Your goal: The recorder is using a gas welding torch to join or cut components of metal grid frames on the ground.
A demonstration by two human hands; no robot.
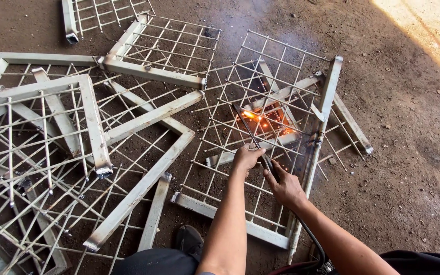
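A white-painted metal grille panel (327, 97) of thin rods in a square-tube frame lies on the dirt floor. My right hand (285, 186) grips a dark cutting torch (253, 133) whose long tip reaches up to glowing orange sparks (263, 121) among the rods. My left hand (246, 157) rests on the torch stem just ahead of the right hand, steadying it. A dark hose (315, 244) trails from the torch down past my right forearm.
Several more white grille panels and loose square tubes (138, 191) lie piled to the left. My dark shoe (189, 240) stands on the floor near the panel's front bar. Bare dirt floor (408, 153) stretches to the right, sunlit at the top corner.
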